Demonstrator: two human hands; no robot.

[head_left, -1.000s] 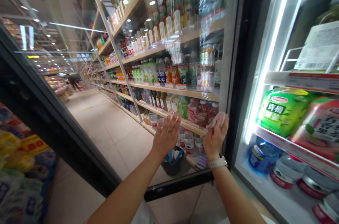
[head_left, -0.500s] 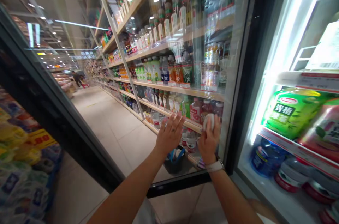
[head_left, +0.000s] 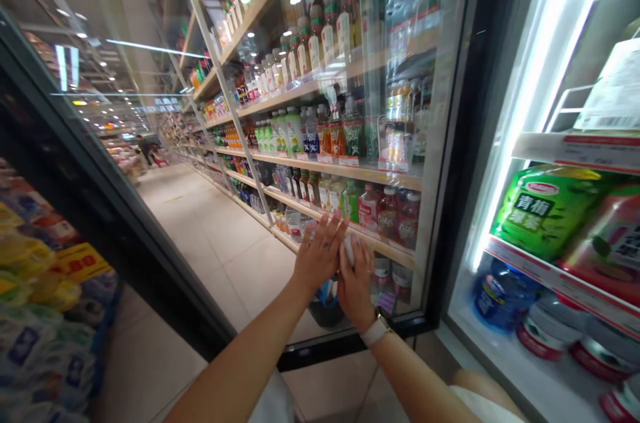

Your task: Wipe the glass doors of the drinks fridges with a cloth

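The left arm [head_left: 240, 356] reaches up and inward from the bottom edge of the view, bare along the forearm. Its left hand [head_left: 319, 253] is spread flat, back toward the camera, fingers extended and pointing upward. The right arm [head_left: 417, 376], also bare, slants up and to the left from the lower right. The right wrist [head_left: 367, 320] leads to the right hand [head_left: 356, 276], its back showing and its fingers partly bent. The hands are side by side, the right slightly lower; whether they touch is unclear.

"青梅" on green package [head_left: 547, 210], ".80" on yellow sign [head_left: 83, 262], other labels too blurred
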